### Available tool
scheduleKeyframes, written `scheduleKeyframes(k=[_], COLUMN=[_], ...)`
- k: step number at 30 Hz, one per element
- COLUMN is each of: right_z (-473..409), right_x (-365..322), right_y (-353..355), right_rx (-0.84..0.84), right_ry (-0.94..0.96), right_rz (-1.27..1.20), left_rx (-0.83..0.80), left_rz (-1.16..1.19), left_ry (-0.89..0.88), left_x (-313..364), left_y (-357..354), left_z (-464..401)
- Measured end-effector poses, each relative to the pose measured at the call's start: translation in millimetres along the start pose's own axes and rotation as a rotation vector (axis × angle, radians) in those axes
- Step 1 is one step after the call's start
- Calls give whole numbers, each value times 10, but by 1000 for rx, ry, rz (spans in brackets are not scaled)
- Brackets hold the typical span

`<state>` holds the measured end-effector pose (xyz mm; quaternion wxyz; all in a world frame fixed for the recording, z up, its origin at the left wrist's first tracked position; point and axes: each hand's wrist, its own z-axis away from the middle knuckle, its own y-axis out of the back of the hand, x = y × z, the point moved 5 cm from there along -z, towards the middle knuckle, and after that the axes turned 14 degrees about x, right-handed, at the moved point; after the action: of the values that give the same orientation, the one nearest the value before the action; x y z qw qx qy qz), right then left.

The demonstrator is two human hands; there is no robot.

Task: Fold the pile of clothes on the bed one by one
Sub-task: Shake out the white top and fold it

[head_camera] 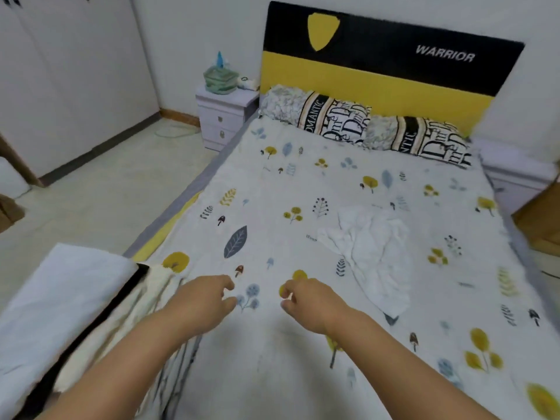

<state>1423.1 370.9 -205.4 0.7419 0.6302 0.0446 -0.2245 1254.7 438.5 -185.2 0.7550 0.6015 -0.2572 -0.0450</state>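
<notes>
White crumpled cloth [368, 253] lies on the bed [272, 183], out past the right hand [309, 301] & a bit to the side. It looks like the next thing to fold. It's all bunched up, so I can't tell if it's a shirt or sth else.

Both hands hang over the leafy bedsheet, near each other but not touching. The left hand [201, 301] has loose, curled fingers & holds nothing. The right hand is the same, thumb & fingers a little bent, nothing in them.

At the left edge sits a stack of folded clothes [69, 307]: a white piece on top, a dark one under it, cream ones beside.

What could go wrong:
- The white cloth blends w/ the pale sheet, so a hand may pinch the sheet along w/ it & drag the sheet up.
- Grabbing the bunch in the middle may keep it tangled, so the fold comes out lumpy. Finding the corners first is better, I think.
- The left arm is just beside the folded stack. A wide swing could bump it & knock it over.
</notes>
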Motion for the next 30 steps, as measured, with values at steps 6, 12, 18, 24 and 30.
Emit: scheduleKeyframes(k=[6,12,18,24,30], right_z=[329,469,316,-80,-569], right_x=[1343,2467,3400,4045,4419], right_y=[93,-112,-559,-894,-1217], right_rx=[-16,-27,21,209,163], right_ry=[-188,-329,-439,-545,-441], right_rz=[20,77,108,36,159], left_rx=[-84,-166,-226,-211,-71], left_rz=[-65,-95,-181,-266,-273], left_ry=[-149,-226,-336,-415,-544], left_x=[976,1645,2164,2565,2888], left_y=[-701,-1524,-2354,-3055,-3556], left_z=[-254,-576,-1025,-1570,-2185])
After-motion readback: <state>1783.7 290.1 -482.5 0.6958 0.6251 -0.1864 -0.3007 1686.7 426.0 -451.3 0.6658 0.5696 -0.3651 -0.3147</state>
